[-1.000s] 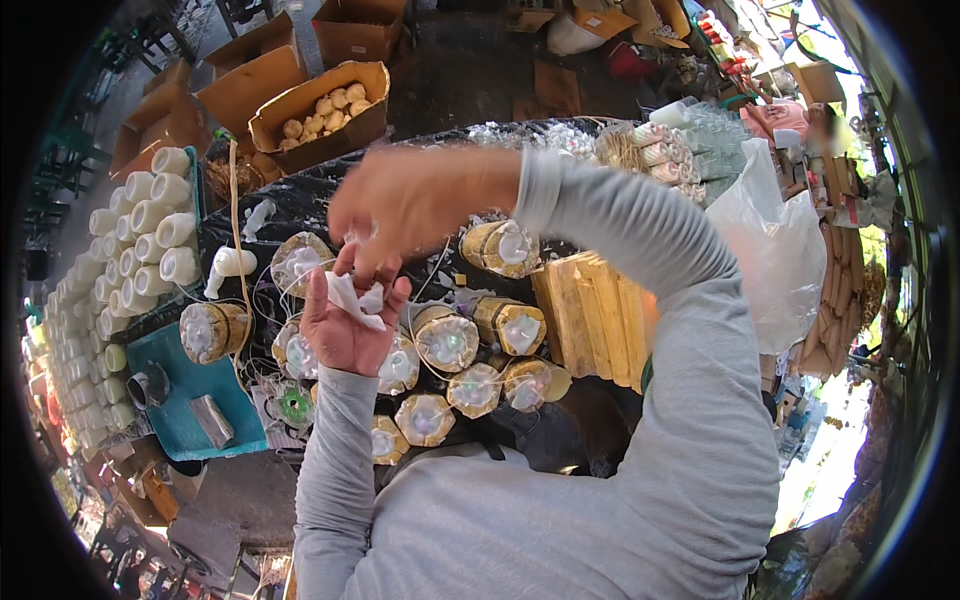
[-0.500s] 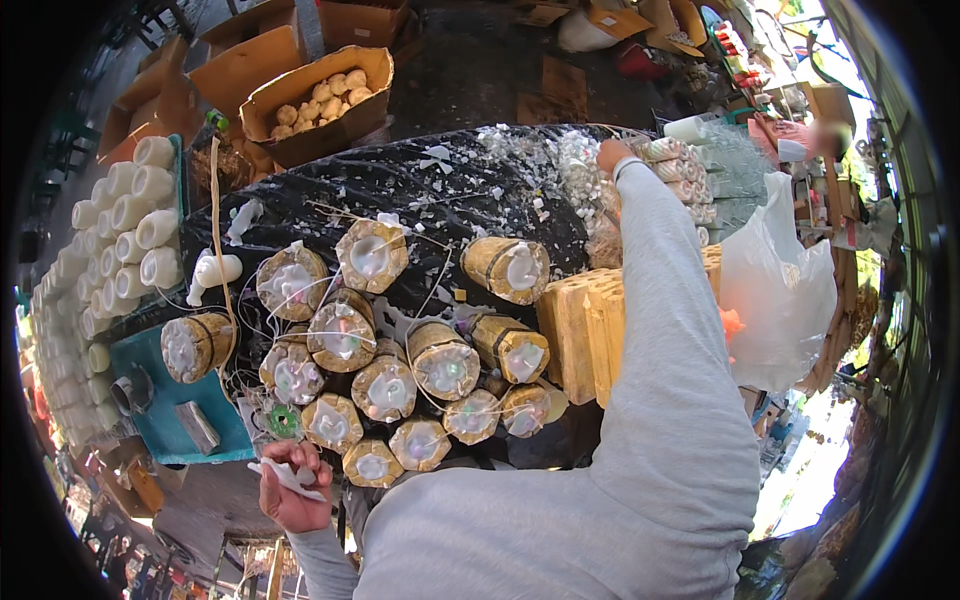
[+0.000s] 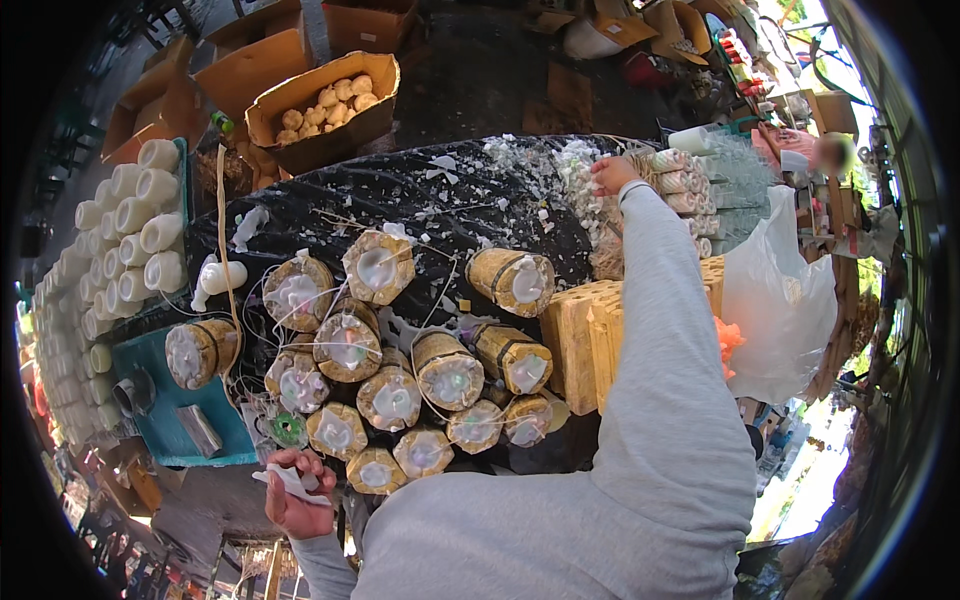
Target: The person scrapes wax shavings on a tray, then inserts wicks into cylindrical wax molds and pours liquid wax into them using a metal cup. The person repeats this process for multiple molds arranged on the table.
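Scrap: white, thin and folded, in the left hand, low in the view and just off the table's near edge.
Left hand: fingers curled around the scrap, near a green ring.
Right hand: stretched to the table's far side, fingers at a heap of white bits; whether they pinch anything, I cannot tell.
Grey sleeve: reaches past the yellowish block, covering part of it.
Striped rolls: stacked just right of the right hand.
Banded cylinders: clustered between the two hands, pale-filled ends showing, thin white cords trailing among them.
Black sheet: over the table, strewn with white crumbs.
Teal tray: left of the cylinders, a grey block lying in it.
White jars: in rows at far left.
Cardboard box: beyond the table, round pale lumps inside.
Plastic bag: whitish, right of the sleeve.
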`<state>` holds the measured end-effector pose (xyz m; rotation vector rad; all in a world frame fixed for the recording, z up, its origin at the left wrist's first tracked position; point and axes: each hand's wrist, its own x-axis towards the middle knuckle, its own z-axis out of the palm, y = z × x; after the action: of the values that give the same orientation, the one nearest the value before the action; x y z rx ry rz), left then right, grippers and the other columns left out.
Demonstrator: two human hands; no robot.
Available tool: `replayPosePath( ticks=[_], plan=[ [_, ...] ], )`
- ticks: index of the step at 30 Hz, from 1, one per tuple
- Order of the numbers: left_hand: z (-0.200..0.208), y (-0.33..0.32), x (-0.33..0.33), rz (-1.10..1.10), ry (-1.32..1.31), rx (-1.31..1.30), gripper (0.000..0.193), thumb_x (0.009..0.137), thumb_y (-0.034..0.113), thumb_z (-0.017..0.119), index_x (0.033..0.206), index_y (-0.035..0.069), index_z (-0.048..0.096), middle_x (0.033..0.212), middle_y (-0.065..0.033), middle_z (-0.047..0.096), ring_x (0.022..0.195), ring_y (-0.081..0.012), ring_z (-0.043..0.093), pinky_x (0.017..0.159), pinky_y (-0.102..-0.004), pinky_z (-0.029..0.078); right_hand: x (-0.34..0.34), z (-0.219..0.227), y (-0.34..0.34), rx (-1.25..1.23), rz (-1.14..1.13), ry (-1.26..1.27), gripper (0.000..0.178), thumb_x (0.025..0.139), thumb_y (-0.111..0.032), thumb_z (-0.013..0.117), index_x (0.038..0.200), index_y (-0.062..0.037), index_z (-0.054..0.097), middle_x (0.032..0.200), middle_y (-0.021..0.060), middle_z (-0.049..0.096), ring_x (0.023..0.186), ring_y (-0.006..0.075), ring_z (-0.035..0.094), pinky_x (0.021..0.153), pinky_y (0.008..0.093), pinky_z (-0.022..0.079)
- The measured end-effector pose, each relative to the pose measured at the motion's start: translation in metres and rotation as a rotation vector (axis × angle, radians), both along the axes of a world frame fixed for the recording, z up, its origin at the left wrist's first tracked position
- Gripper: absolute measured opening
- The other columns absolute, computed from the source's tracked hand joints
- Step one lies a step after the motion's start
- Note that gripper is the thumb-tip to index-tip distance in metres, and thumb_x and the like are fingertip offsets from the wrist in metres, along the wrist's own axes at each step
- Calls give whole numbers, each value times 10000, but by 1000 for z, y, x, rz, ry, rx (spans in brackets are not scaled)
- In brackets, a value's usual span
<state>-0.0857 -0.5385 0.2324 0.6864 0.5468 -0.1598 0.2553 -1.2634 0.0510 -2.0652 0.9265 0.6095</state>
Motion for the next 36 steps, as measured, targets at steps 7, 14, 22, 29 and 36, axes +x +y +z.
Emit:
replayPosePath(
  ticks=[7, 14, 22, 29, 36],
  plan=[
    [1, 0, -1, -33, 1, 34, 362, 1031, 391, 624, 1200, 73, 581, 1023, -90, 567, 941, -246, 561, 710, -411, 514, 27, 11, -9, -243, 157, 3, 393, 942, 76, 594, 1303, -67, 655, 1020, 80, 680, 863, 230, 684, 722, 389, 658],
    [-2, -1, -9, -22, 12, 18, 353, 1034, 369, 624, 1209, 66, 574, 1041, -95, 577, 952, -249, 564, 748, -426, 529, 26, -16, 10, -527, 571, -261, 456, 921, -269, 788, 1319, -104, 638, 934, 86, 686, 704, 187, 641, 581, 379, 530],
    [-3, -4, -6, -61, -24, -16, 348, 1054, 356, 595, 1240, 64, 561, 1051, -87, 553, 976, -245, 545, 759, -406, 505, 3, 0, 26, 146, 163, 180, 224, 831, -64, 836, 953, -102, 653, 901, 27, 629, 807, 189, 626, 650, 398, 609],
    [1, -5, -4, -41, -26, 7, 356, 1018, 360, 641, 1208, 63, 595, 1023, -90, 577, 958, -249, 572, 751, -423, 516, 5, 17, 22, 103, 145, 269, 179, 903, -88, 788, 1016, -99, 649, 936, 23, 630, 794, 181, 632, 664, 412, 619],
    [0, -11, -6, -42, -20, -29, 342, 1026, 357, 626, 1192, 59, 600, 1038, -91, 586, 954, -250, 564, 761, -429, 518, -20, -7, 58, -211, 371, 177, 309, 895, -170, 835, 1044, -74, 581, 945, 65, 645, 806, 244, 697, 613, 435, 636]
  ],
)
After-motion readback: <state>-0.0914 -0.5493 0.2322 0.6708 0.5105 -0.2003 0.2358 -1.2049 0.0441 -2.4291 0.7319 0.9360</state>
